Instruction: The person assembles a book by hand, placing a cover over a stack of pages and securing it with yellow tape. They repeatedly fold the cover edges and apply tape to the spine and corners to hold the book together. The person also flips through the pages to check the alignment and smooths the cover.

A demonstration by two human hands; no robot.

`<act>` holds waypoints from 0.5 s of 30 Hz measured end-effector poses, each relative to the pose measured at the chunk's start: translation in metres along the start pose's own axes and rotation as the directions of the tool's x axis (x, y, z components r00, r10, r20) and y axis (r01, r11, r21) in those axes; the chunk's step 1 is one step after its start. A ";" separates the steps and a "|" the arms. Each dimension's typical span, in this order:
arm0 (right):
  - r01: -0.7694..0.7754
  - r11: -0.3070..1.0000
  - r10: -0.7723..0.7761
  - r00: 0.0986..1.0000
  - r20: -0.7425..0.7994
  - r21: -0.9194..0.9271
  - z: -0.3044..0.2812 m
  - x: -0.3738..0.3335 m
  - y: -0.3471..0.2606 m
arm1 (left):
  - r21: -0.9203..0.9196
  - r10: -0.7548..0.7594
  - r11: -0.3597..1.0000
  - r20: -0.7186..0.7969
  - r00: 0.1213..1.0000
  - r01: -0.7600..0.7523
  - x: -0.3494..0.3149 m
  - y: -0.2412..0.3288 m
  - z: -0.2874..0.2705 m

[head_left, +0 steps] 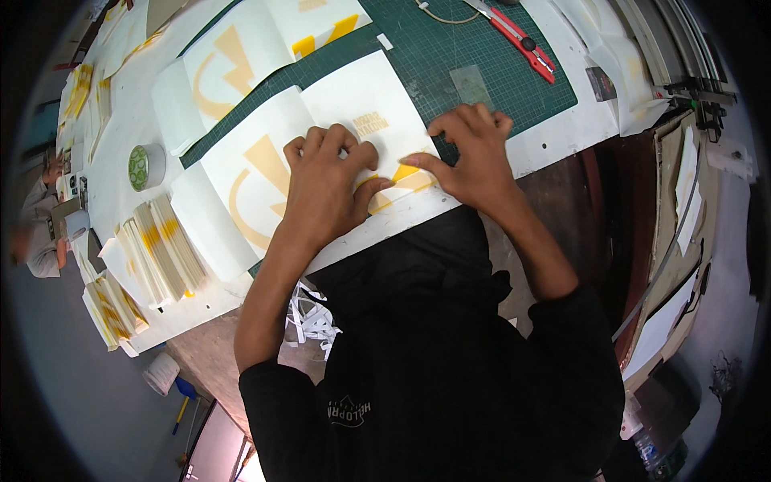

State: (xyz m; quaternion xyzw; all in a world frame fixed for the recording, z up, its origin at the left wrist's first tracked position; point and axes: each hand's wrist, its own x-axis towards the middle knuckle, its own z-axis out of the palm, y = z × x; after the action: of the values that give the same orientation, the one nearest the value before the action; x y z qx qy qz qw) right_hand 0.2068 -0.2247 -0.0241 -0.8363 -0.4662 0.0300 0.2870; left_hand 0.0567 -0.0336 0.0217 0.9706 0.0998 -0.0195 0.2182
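Note:
A white printed paper sheet with beige and yellow shapes lies over the green cutting mat, near the front edge of the table. Its near edge is turned up into a narrow flap with yellow print. My left hand rests on the sheet with curled fingers, its thumb pressed on the flap. At the flap's right end, my right hand has its thumb on the paper and its fingers bent over the sheet's right edge and the mat. Both hands hold the sheet; the undersides of the fingers are hidden.
Beyond lies another printed sheet. A red utility knife and a small clear plate rest on the mat. Left are a tape roll and stacks of folded paper. Paper strips lie below; another person is far left.

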 end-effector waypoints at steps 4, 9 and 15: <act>-0.080 0.994 0.071 0.990 -0.120 -0.072 -0.007 -0.004 0.017 | -0.008 0.125 0.992 -0.009 0.992 -0.125 -0.001 -0.002 0.005; -0.155 0.967 0.199 0.955 -0.220 0.201 -0.008 -0.013 0.022 | -0.015 0.172 0.985 0.037 0.984 -0.171 0.000 -0.007 0.006; -0.084 0.987 0.123 0.940 -0.318 0.135 0.023 -0.048 -0.017 | -0.047 0.173 0.984 0.042 0.984 -0.171 0.001 -0.005 0.006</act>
State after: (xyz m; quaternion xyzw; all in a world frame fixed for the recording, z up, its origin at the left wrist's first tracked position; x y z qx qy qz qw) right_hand 0.1592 -0.2458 -0.0449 -0.8346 -0.3652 -0.0653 0.4073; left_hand 0.0571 -0.0315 0.0145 0.9699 0.0111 -0.0209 0.2424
